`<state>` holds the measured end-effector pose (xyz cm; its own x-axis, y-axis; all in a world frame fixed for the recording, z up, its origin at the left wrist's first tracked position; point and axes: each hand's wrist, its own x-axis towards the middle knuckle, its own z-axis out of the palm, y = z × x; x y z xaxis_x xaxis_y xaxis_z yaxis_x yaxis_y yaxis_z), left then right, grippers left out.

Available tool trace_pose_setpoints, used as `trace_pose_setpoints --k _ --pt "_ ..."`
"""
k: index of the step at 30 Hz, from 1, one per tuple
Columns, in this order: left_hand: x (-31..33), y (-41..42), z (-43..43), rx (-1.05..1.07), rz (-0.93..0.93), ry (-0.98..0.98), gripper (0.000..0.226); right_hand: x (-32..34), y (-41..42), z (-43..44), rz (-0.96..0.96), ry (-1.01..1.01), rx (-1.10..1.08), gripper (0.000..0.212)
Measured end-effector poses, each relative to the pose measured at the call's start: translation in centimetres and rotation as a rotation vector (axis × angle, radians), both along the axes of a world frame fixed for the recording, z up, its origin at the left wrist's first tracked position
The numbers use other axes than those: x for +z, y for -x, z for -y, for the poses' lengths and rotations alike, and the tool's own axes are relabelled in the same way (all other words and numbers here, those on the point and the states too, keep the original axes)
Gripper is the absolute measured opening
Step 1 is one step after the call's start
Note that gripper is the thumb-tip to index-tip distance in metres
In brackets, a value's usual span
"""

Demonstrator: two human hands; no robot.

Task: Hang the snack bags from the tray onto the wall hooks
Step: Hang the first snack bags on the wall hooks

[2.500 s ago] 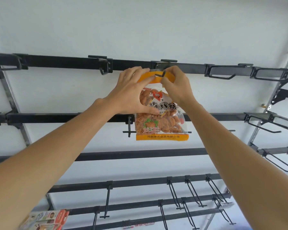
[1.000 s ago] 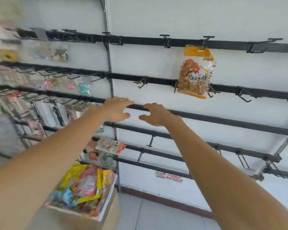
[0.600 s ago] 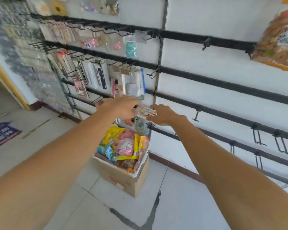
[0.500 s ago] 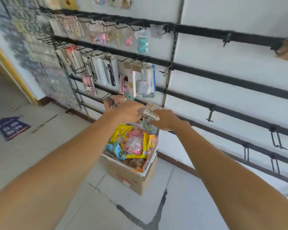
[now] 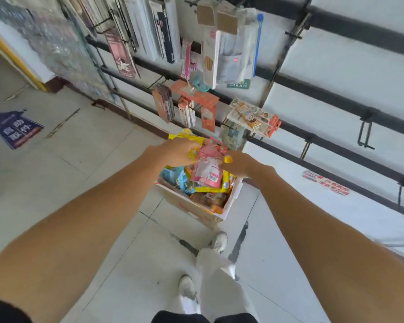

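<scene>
A white tray (image 5: pixel 231 201) on a cardboard box stands on the floor by the wall, piled with several snack bags (image 5: pixel 204 188). Both my hands are just above it. My left hand (image 5: pixel 176 150) grips the top of a yellow bag (image 5: pixel 184 136). My right hand (image 5: pixel 239 162) holds the right edge of a pink snack bag (image 5: pixel 208 170), which hangs raised above the pile between my hands. My fingertips are hidden behind the bags. Empty black wall hooks (image 5: pixel 364 134) stick out from the rails (image 5: pixel 336 103) on the right.
Left of the upright post, the rails are crowded with hanging stationery packs (image 5: pixel 216 54) and sticker cards (image 5: pixel 253 117), right above the tray. My legs and white shoes (image 5: pixel 218 242) stand on the tiled floor just before the box. A blue floor sticker (image 5: pixel 15 130) lies far left.
My gaze has swung from the upper rail, where the orange bag now hangs, down to the tray. Both hands dropped onto the pile and lifted the pink and yellow bags.
</scene>
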<state>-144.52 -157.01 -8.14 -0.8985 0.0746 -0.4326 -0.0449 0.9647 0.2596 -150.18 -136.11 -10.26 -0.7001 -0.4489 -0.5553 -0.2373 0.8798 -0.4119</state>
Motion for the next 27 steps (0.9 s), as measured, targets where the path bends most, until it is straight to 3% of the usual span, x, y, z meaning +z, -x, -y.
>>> trace_pose_setpoints --k 7,18,24,27 --pt "-6.6 5.2 2.3 0.111 0.196 -0.056 0.062 -6.6 6.0 1.9 0.146 0.007 -0.052 0.067" --pt "-13.1 10.1 3.9 0.143 0.306 -0.176 0.059 -13.4 8.9 5.8 0.309 0.026 -0.161 0.062" --pt "-19.2 10.1 4.0 0.057 0.367 -0.281 0.059 -18.2 6.5 7.6 0.177 -0.185 -0.26 0.064" --pt "-21.5 9.6 4.4 0.053 0.366 -0.283 0.058 -20.5 4.8 9.2 0.181 -0.236 -0.35 0.081"
